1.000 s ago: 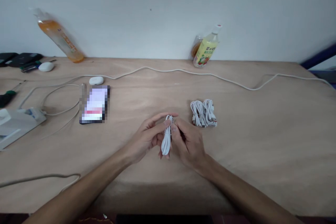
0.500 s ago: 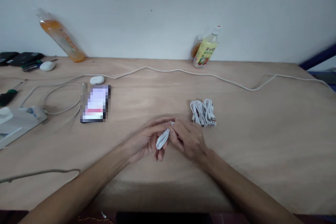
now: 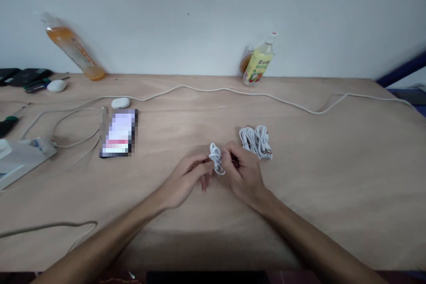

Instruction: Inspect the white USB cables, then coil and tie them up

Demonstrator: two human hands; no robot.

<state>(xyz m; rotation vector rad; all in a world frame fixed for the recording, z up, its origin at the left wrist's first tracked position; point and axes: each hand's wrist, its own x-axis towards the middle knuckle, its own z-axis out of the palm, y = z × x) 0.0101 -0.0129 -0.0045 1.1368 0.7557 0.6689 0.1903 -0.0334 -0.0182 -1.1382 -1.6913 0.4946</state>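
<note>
A small coiled white cable [image 3: 216, 158] is held between my two hands above the table. The fingers of my left hand [image 3: 191, 175] close on its left side. From the right, my right hand [image 3: 244, 173] pinches the coil between thumb and forefinger; its other fingers are curled and partly hidden. Just beyond my right hand lie several bundled white cables [image 3: 255, 142] side by side, a USB plug showing at their right end.
A phone [image 3: 119, 133] and a white earbud case [image 3: 120, 103] lie to the left, near a white box [image 3: 25, 159]. A long white cord [image 3: 229, 89] crosses the back of the wooden table. An orange drink bottle [image 3: 75, 51] and a yellow-labelled bottle [image 3: 258, 64] stand by the wall.
The held cable coil has turned from slanting downward to more upright between my fingers. My hands have spread slightly, uncovering more of it. The view has shifted a little.
</note>
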